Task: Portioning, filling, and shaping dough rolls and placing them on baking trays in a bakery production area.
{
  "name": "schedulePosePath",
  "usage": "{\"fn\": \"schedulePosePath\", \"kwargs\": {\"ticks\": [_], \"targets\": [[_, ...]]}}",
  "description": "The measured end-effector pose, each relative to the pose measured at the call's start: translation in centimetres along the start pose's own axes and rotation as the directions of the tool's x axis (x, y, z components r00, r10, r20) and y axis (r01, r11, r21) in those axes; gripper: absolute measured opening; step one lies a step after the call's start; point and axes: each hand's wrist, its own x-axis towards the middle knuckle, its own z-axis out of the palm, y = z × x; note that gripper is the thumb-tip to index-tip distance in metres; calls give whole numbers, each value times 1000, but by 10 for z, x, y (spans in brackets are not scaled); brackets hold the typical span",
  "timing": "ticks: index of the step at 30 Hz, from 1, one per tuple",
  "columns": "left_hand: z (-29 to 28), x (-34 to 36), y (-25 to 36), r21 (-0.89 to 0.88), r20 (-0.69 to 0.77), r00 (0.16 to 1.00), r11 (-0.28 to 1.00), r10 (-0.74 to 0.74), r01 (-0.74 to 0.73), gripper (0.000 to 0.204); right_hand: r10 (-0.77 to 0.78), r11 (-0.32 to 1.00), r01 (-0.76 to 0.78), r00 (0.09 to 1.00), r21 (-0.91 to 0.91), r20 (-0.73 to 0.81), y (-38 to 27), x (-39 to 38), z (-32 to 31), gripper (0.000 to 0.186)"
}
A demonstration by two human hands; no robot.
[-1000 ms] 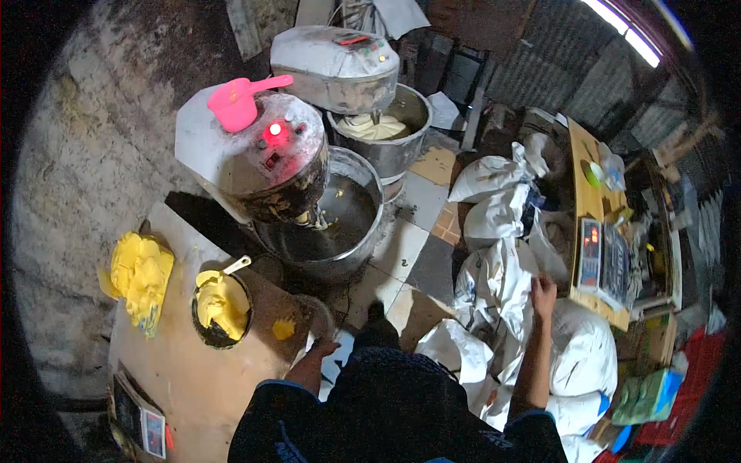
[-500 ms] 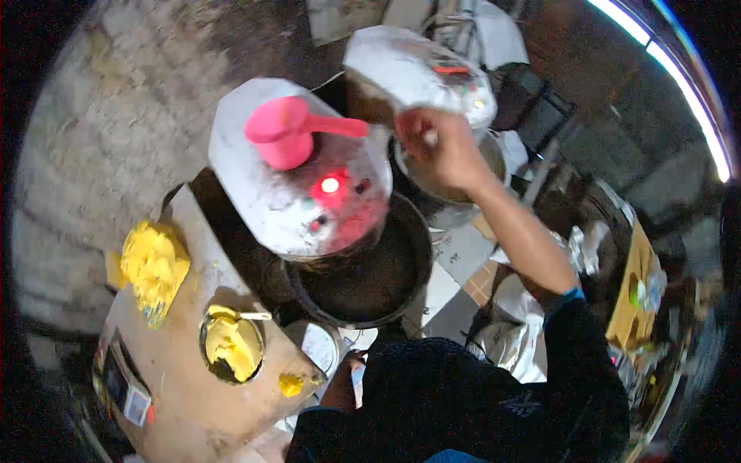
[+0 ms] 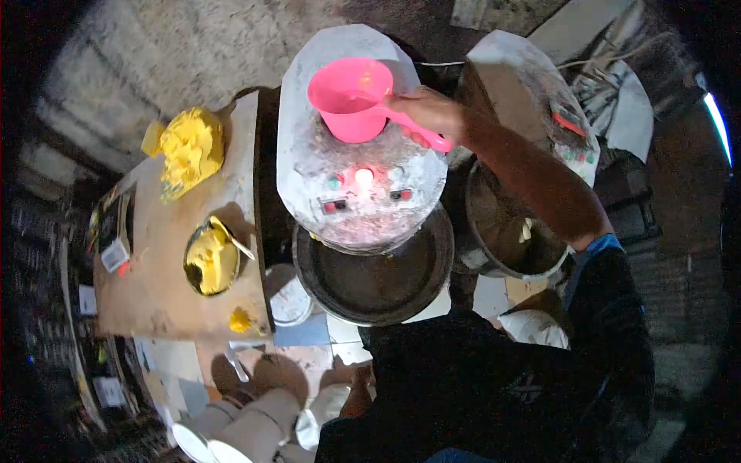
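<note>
A pink plastic dipper (image 3: 347, 116) stands on the flour-dusted white top of a machine (image 3: 309, 174), its mouth facing up. Its handle points right, and my right hand (image 3: 428, 116) is closed around it, slightly blurred. Below the machine's head is a wide dark round bowl (image 3: 370, 289). My left hand (image 3: 359, 392) hangs low beside my body, mostly hidden by the dark sleeve, so its fingers cannot be made out.
On the left, a wooden table (image 3: 147, 285) carries a yellow fatty mass (image 3: 193, 150), a bowl of yellow spread (image 3: 212, 258) and a small yellow lump (image 3: 240, 320). A second machine (image 3: 509, 58) with a metal bowl (image 3: 482, 251) stands right. White buckets (image 3: 266, 424) are on the tiled floor.
My right hand has come from above the right-hand bowl to the dipper's handle and taken hold of it. The view has turned, shifting the machines rightward in the picture.
</note>
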Motion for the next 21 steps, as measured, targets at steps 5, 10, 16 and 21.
{"fn": "schedulePosePath", "kwargs": {"ticks": [5, 10, 16, 21], "targets": [[86, -33, 94, -235, -93, 948, 932, -305, 277, 37, -177, 964, 189, 981, -186, 77, 33, -86, -55, 43], [177, -63, 98, -213, -63, 892, 880, -447, 425, 39, -151, 978, 168, 979, -124, 139, 130, -166, -112, 49], [210, -73, 117, 63, 190, 855, 875, -482, 480, 41, -195, 978, 198, 980, -70, 45, 257, -234, -126, 29], [201, -81, 125, 315, 190, 948, 930, -257, 189, 37, -261, 960, 257, 965, -115, -23, 330, -265, -125, 28]]}}
